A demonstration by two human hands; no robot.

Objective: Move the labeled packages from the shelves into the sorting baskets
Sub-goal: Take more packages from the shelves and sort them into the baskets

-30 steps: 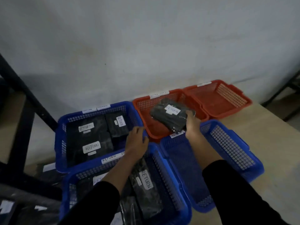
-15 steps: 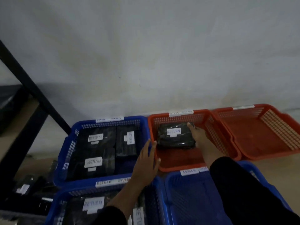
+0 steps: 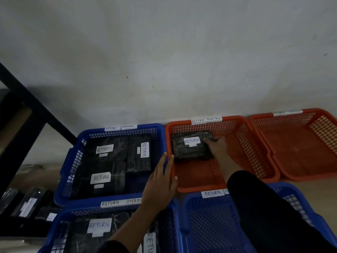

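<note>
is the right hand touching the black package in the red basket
Touching. The head view shows the right hand lying on the right end of the black package in the red basket, with no gap visible between them.

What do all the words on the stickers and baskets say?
"RETURN": white label on the black wrapped package in the orange plastic basket.
"RETURN OVERDUE": that basket's white rim tag.
"RETURN": three packages in the far blue plastic basket.
"RETURN OVERDU": its near tag.
Far-right orange basket's tag: too blurred.
</note>
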